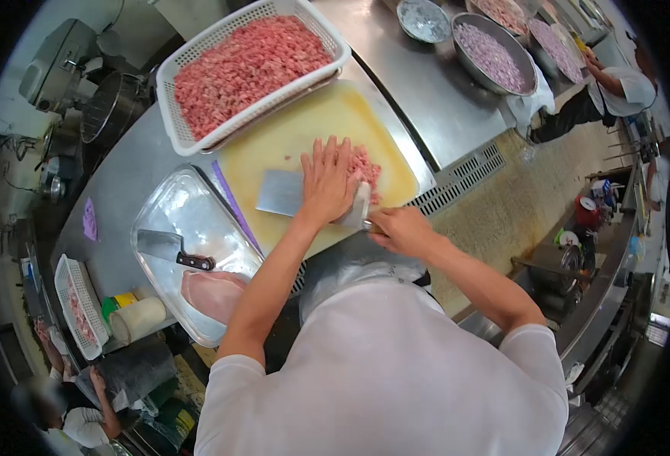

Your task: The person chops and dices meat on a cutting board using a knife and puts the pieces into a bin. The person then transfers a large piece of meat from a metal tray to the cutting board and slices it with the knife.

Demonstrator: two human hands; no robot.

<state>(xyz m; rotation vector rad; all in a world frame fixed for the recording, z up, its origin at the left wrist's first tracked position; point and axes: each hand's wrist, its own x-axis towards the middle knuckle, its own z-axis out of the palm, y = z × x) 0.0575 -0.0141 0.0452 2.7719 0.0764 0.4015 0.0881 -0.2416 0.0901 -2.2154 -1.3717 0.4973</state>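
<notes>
My left hand [327, 182] lies open, fingers stretched forward, across the broad blade of a cleaver [278, 192]. The fingertips are beside a small heap of chopped pink meat [364, 163]. My right hand [403, 230] is closed around the cleaver's handle, mostly hidden in the grip. A pale strip [361, 199] stands between the two hands; I cannot tell whether it is meat or part of the blade. Under all this is a yellowish cutting board [255, 156]. Behind it, a white perforated basket [169, 83] holds a large pile of diced meat [248, 68].
A metal tray [160, 209] on the left holds a second cleaver [172, 249] and a pale slab of meat [215, 295]. Metal bowls with chopped onion [491, 57] stand at the back right. Another person [620, 87] works at the far right, another at lower left [84, 422].
</notes>
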